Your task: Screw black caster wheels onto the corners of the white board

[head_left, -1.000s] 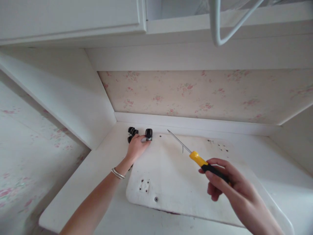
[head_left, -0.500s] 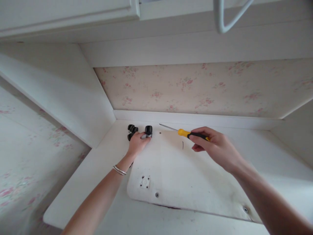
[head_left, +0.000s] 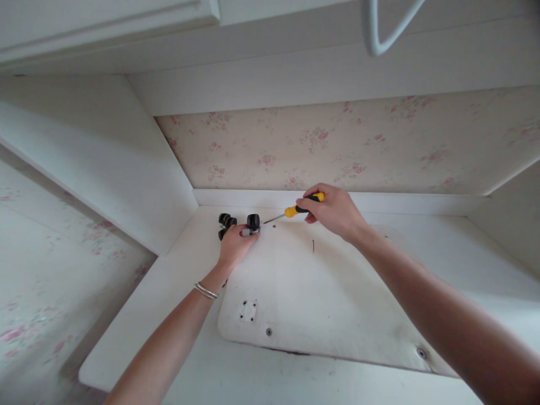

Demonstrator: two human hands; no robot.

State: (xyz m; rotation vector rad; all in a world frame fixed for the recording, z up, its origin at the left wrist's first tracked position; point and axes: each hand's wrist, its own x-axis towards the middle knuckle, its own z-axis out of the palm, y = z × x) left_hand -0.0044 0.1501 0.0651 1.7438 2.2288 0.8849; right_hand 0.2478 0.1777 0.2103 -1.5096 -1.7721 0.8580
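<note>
My left hand (head_left: pixel 237 245) is closed on a black caster wheel (head_left: pixel 253 221) with a metal mounting plate, held against the far left part of a white panel (head_left: pixel 295 292). My right hand (head_left: pixel 333 209) grips a yellow and black screwdriver (head_left: pixel 292 212). Its thin shaft points left, and the tip is close beside the caster's plate; whether they touch I cannot tell. Behind my left hand lie several more black casters (head_left: pixel 226 220), partly covered by the fingers.
The panel has a patch of screw holes (head_left: pixel 248 310) and a round metal fitting (head_left: pixel 269 332) near its front edge, with another fitting (head_left: pixel 422 353) at right. A white cabinet (head_left: pixel 105 28) overhangs above. Flowered wallpaper (head_left: pixel 312 146) covers the back, and a white side board (head_left: pixel 105 157) stands at left.
My right hand has moved left and toward the back, bringing the screwdriver tip close to the caster. The left hand keeps its hold in nearly the same place.
</note>
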